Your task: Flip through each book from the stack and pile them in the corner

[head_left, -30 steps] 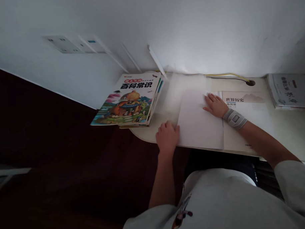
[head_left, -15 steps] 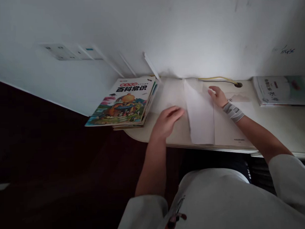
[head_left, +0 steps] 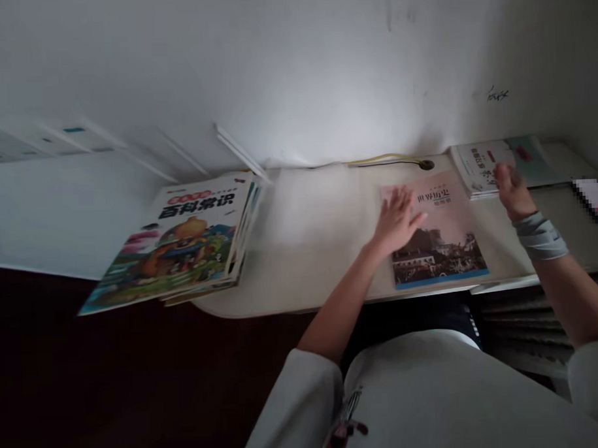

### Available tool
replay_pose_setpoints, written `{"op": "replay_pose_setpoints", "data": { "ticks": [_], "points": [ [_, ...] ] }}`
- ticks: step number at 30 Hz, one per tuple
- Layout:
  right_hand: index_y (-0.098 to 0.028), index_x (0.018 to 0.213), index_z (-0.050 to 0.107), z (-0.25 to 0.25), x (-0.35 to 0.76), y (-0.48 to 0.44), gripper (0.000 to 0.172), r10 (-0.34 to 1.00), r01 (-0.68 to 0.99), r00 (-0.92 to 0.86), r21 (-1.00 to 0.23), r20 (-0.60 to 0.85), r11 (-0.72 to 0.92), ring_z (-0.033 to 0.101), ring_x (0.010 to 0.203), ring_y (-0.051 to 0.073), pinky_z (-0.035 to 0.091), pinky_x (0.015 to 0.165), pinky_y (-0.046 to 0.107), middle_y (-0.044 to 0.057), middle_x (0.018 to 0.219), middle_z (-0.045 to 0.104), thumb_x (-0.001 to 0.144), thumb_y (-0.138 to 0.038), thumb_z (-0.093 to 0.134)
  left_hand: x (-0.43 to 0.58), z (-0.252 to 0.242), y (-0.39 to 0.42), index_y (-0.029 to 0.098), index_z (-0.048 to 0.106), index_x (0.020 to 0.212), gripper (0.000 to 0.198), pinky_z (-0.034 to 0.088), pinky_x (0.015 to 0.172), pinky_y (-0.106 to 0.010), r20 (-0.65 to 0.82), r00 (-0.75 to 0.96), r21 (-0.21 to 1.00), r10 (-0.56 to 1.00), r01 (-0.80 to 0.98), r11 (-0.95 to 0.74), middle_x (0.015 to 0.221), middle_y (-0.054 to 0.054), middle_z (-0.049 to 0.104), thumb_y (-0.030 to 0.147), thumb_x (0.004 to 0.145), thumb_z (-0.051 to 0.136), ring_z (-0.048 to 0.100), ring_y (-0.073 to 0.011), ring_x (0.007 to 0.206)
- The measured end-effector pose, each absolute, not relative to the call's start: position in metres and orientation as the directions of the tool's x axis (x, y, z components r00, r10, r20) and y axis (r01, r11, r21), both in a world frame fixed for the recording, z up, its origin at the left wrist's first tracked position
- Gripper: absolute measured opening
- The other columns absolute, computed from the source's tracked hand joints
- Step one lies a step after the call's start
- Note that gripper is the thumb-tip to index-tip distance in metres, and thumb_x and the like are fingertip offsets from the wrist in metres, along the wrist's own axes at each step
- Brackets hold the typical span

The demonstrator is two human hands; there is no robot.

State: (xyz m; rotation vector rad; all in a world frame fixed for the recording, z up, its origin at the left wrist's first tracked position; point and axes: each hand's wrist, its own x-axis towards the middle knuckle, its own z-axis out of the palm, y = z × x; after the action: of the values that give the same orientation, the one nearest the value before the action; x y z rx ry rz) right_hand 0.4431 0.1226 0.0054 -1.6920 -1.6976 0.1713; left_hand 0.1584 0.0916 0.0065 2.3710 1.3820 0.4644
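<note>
A closed pink book (head_left: 453, 228) with a town photo and a blue strip on its cover lies near the front of the white desk. My left hand (head_left: 398, 222) is spread flat on its left side, fingers apart and holding nothing. To the right, my right hand (head_left: 514, 191), with a grey band round the wrist, is beside the stack of booklets (head_left: 483, 165). Its fingers are blurred and foreshortened, so their grip is unclear; whether it touches the stack I cannot tell.
A pile of magazines (head_left: 182, 247) with a colourful cover overhangs the left end of the desk (head_left: 315, 269). Yellow and black cables run along the wall to a hole (head_left: 426, 164). At the far right lies a phone-like object (head_left: 595, 200), pixelated.
The open book with a white page raised is now closed, cover up. My left hand has come down onto it, and my right hand has moved right toward the booklets. The view has swung right.
</note>
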Motion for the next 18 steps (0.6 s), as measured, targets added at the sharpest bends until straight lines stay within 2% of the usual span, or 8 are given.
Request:
{"op": "replay_pose_setpoints", "data": {
  "ticks": [2, 4, 6, 8, 11, 13, 15, 18],
  "points": [
    [-0.003, 0.141, 0.036, 0.011, 0.414, 0.104, 0.081, 0.881, 0.89, -0.081, -0.364, 0.465, 0.274, 0.036, 0.136, 0.031, 0.032, 0.107, 0.051, 0.029, 0.142, 0.041, 0.092, -0.064, 0.017, 0.151, -0.011, 0.112, 0.009, 0.018, 0.149, 0.07, 0.011, 0.116, -0.053, -0.055, 0.404, 0.345, 0.913, 0.866, -0.362, 0.158, -0.018, 0.01, 0.053, 0.095, 0.025, 0.003, -0.0308, 0.146],
    [-0.002, 0.143, 0.034, 0.009, 0.371, 0.082, 0.086, 0.846, 0.887, -0.35, -0.149, 0.401, 0.438, 0.023, 0.142, 0.035, 0.019, 0.113, 0.057, 0.027, 0.148, 0.032, 0.088, -0.068, 0.032, 0.149, -0.025, 0.127, 0.006, 0.02, 0.148, 0.072, 0.01, 0.115, -0.056, -0.12, 0.389, 0.257, 0.913, 0.901, -0.35, 0.157, -0.02, 0.011, 0.053, 0.094, 0.025, 0.005, -0.0324, 0.146],
    [-0.004, 0.141, 0.039, -0.004, 0.329, 0.06, 0.085, 0.819, 0.834, -0.526, -0.051, 0.231, 0.55, 0.026, 0.14, 0.037, 0.019, 0.113, 0.059, 0.026, 0.147, 0.036, 0.085, -0.069, 0.038, 0.151, -0.034, 0.134, 0.005, 0.02, 0.148, 0.069, 0.01, 0.114, -0.059, -0.143, 0.406, 0.208, 0.902, 0.904, -0.374, 0.157, -0.02, 0.013, 0.048, 0.095, 0.025, 0.007, -0.033, 0.146],
    [-0.004, 0.14, 0.042, -0.022, 0.301, 0.045, 0.088, 0.795, 0.798, -0.597, -0.028, 0.103, 0.602, 0.029, 0.139, 0.037, 0.024, 0.111, 0.059, 0.025, 0.146, 0.036, 0.083, -0.071, 0.04, 0.153, -0.039, 0.137, 0.006, 0.02, 0.149, 0.067, 0.011, 0.114, -0.059, -0.15, 0.418, 0.196, 0.896, 0.901, -0.387, 0.157, -0.019, 0.014, 0.046, 0.095, 0.024, 0.008, -0.0329, 0.146],
    [-0.006, 0.14, 0.043, -0.042, 0.297, 0.042, 0.085, 0.799, 0.799, -0.599, -0.023, 0.057, 0.601, 0.033, 0.137, 0.035, 0.028, 0.11, 0.055, 0.024, 0.148, 0.033, 0.083, -0.07, 0.04, 0.149, -0.042, 0.144, 0.005, 0.021, 0.148, 0.069, 0.012, 0.114, -0.059, -0.124, 0.408, 0.21, 0.904, 0.902, -0.378, 0.157, -0.019, 0.015, 0.049, 0.095, 0.025, 0.008, -0.0336, 0.146],
    [-0.005, 0.139, 0.043, -0.048, 0.315, 0.05, 0.081, 0.837, 0.838, -0.544, -0.01, 0.061, 0.545, 0.034, 0.136, 0.037, 0.029, 0.109, 0.056, 0.024, 0.147, 0.035, 0.086, -0.066, 0.04, 0.144, -0.041, 0.152, 0.003, 0.022, 0.147, 0.069, 0.014, 0.114, -0.058, -0.1, 0.367, 0.239, 0.925, 0.911, -0.336, 0.156, -0.021, 0.016, 0.046, 0.094, 0.032, 0.01, -0.0353, 0.145],
    [-0.003, 0.137, 0.044, -0.048, 0.339, 0.06, 0.078, 0.893, 0.897, -0.442, 0.013, 0.082, 0.443, 0.034, 0.135, 0.039, 0.03, 0.106, 0.059, 0.026, 0.144, 0.04, 0.087, -0.063, 0.041, 0.138, -0.039, 0.163, 0.002, 0.024, 0.145, 0.064, 0.018, 0.115, -0.05, -0.053, 0.304, 0.316, 0.951, 0.908, -0.273, 0.154, -0.023, 0.021, 0.036, 0.093, 0.039, 0.016, -0.0332, 0.144],
    [-0.007, 0.134, 0.048, -0.048, 0.373, 0.068, 0.068, 0.957, 0.965, -0.262, 0.032, 0.123, 0.26, 0.04, 0.131, 0.04, 0.035, 0.101, 0.06, 0.026, 0.14, 0.045, 0.089, -0.058, 0.041, 0.132, -0.033, 0.183, 0.004, 0.03, 0.142, 0.058, 0.029, 0.111, -0.036, -0.01, 0.197, 0.471, 0.98, 0.866, -0.17, 0.147, -0.022, 0.037, 0.022, 0.089, 0.044, 0.033, -0.0261, 0.138]
  ]
}}
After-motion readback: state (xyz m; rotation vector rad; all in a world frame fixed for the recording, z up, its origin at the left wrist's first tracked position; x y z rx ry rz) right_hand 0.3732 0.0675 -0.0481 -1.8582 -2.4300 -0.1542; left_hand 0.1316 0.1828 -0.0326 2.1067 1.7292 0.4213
